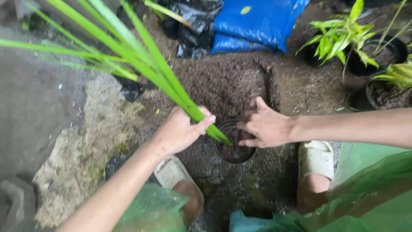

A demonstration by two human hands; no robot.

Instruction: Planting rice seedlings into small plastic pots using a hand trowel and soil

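My left hand (182, 129) grips the base of a long-leaved green plant (141, 58), whose stems slant down into a small black pot (234, 148) on the ground. The leaves fan up and to the left. My right hand (266, 126), soiled, rests on the far right rim of the pot with its fingers bent inward over the soil inside. The pot sits at the foot of a heap of brown potting soil (223, 81).
A blue bag (257, 23) and a black plastic bag (195, 25) lie behind the soil heap. Black pots with leafy plants (343, 36) stand at the right. My feet in white sandals (315, 157) flank the pot. Rough concrete lies at the left.
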